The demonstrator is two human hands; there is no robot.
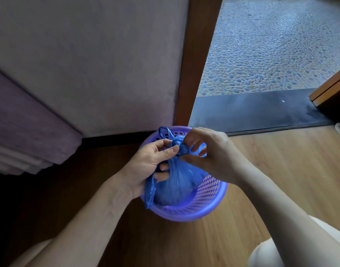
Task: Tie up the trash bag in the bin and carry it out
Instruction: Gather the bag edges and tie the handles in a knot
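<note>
Both hands pinch the knotted neck of the blue trash bag (176, 182): the left hand (148, 168) grips below the knot, the right hand (209, 157) works its loops. The crinkled plastic bag sits bulging inside a round purple perforated bin (209, 197) on the wooden floor (280, 170), near a fabric sofa (78, 64) and a pebble-tiled doorway (280, 45).

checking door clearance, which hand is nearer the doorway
Right. The right hand pinches the bag knot on the doorway side; the left hand holds the bag neck on the far side.
</note>
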